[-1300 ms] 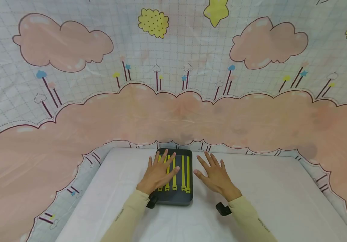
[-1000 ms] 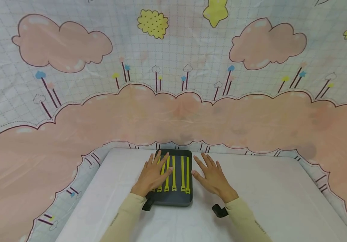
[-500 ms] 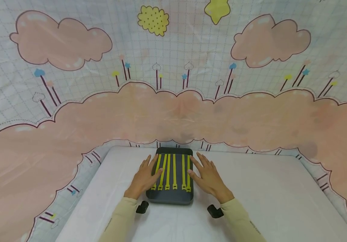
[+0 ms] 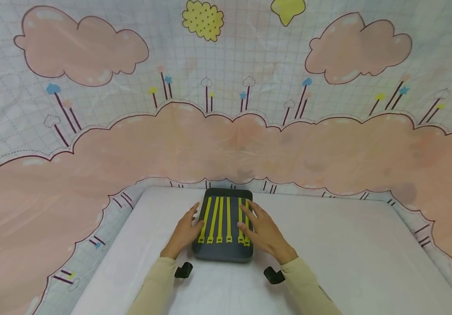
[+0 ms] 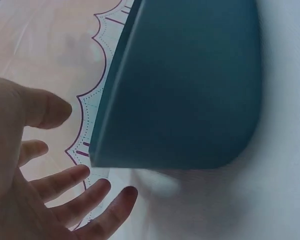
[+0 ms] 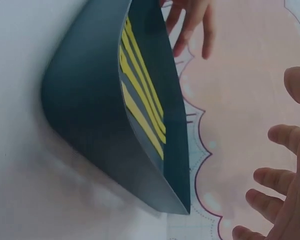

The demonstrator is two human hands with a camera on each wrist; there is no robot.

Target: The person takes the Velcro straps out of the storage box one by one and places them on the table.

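A dark grey tray (image 4: 222, 257) stands on the white table, with several yellow cable straps (image 4: 229, 221) laid lengthwise in it, slotted heads toward the near side. My left hand (image 4: 183, 232) is at the tray's left side, fingers loosely bent and apart from the wall (image 5: 185, 95) in the left wrist view. My right hand (image 4: 264, 229) hovers over the right rim, its thumb and fingers overlapping the rightmost straps in the head view. The right wrist view shows its fingers spread, with a gap to the tray wall (image 6: 85, 90). Neither hand holds anything.
The white table (image 4: 328, 253) stretches out on both sides of the tray. Behind it hangs a cloth (image 4: 226, 148) printed with clouds and stars, close to the tray's far end. A small black device (image 4: 183, 270) sits at the left wrist, another device (image 4: 274, 275) at the right.
My left hand has moved left from over the straps to beside the tray, uncovering them. My right hand has shifted left over the tray's right rim. The tray has stayed put.
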